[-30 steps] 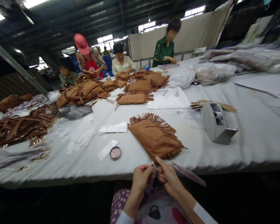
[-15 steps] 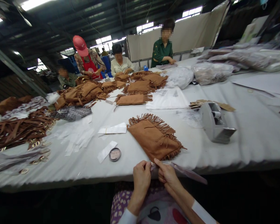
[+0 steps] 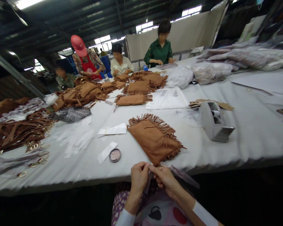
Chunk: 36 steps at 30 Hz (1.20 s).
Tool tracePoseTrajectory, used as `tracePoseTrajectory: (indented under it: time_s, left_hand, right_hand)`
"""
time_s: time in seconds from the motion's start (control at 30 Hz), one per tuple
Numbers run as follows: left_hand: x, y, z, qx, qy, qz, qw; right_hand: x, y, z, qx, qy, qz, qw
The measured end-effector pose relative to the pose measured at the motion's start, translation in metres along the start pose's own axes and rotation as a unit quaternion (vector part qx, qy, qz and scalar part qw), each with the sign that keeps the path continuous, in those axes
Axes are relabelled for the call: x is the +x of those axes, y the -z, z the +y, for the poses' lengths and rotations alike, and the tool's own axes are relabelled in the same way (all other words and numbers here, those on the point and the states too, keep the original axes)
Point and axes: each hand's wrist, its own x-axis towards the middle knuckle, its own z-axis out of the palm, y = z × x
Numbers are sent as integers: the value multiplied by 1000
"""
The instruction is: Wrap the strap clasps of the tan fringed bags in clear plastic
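Observation:
A brown fringed suede bag (image 3: 153,139) lies at the table's front edge, one corner pointing towards me. At that corner my left hand (image 3: 139,178) is closed in a pinch, with a strip of clear plastic wrap (image 3: 148,183) hanging below its fingers. My right hand (image 3: 167,179) is closed beside it, thumb and forefinger meeting the left fingertips. A plastic-wrapped strap (image 3: 185,177) sticks out past the right hand and droops over the edge. The small part between the fingertips is mostly hidden.
Left of the bag lie a small round tin (image 3: 115,155), white paper strips (image 3: 80,138) and brown straps (image 3: 21,130) with metal clasps. A grey tape dispenser (image 3: 214,122) stands to the right. More fringed bags (image 3: 130,99) lie further back, where several co-workers (image 3: 159,51) work.
My hands have shifted slightly left and their fingertips have come together. Plastic now hangs below the left hand, and the strap shows less on the right. The co-worker in green leans left.

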Motion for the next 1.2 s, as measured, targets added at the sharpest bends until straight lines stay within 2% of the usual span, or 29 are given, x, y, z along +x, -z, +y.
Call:
tracePoseTrajectory:
  time_s: [0.1, 0.2, 0.27, 0.33, 0.37, 0.43, 0.5, 0.63, 0.7, 0.8, 0.9, 1.0, 1.1, 1.2]
  left_hand:
    - [0, 4, -7, -49, 18, -3, 999]
    - [-5, 10, -13, -132, 91, -2, 987]
    - [-13, 11, -13, -181, 133, -57, 973]
    - [-22, 8, -12, -218, 149, -117, 957]
    - [-26, 4, -11, -232, 151, -127, 953]
    - [-33, -5, -10, -261, 151, -99, 948]
    - [-36, -15, -11, -298, 150, -47, 942]
    - [-36, -26, -13, -342, 141, 29, 929]
    - [-36, -26, -11, -296, 113, 58, 947]
    - [-38, -23, -7, -193, 31, 99, 976]
    - [-42, -23, -9, -115, -38, 118, 986]
    - [-47, -22, -17, -25, -111, 102, 988]
    - [-50, -20, -27, 53, -195, 65, 977]
    - [-53, -17, -34, 100, -237, 45, 965]
  right_hand:
    - [2, -3, -3, 24, -6, -5, 1000]
    - [4, -3, -4, 44, -11, -15, 999]
    - [4, -2, -3, 48, -11, -25, 998]
    - [4, -1, -1, 44, -9, -44, 998]
    - [4, 0, 0, 42, -5, -53, 998]
    - [4, 1, 0, 41, 8, -73, 997]
    - [3, 1, 0, 40, 19, -83, 996]
    - [1, -3, -1, 40, 19, -71, 996]
    - [1, -5, -2, 48, 13, -58, 997]
    - [1, -7, -3, 73, 4, -49, 996]
    - [1, -8, -5, 96, -4, -46, 994]
    - [3, -6, -5, 113, -7, -60, 992]
    - [4, -4, -3, 131, -12, -64, 989]
    - [4, -3, -1, 147, -20, -60, 987]
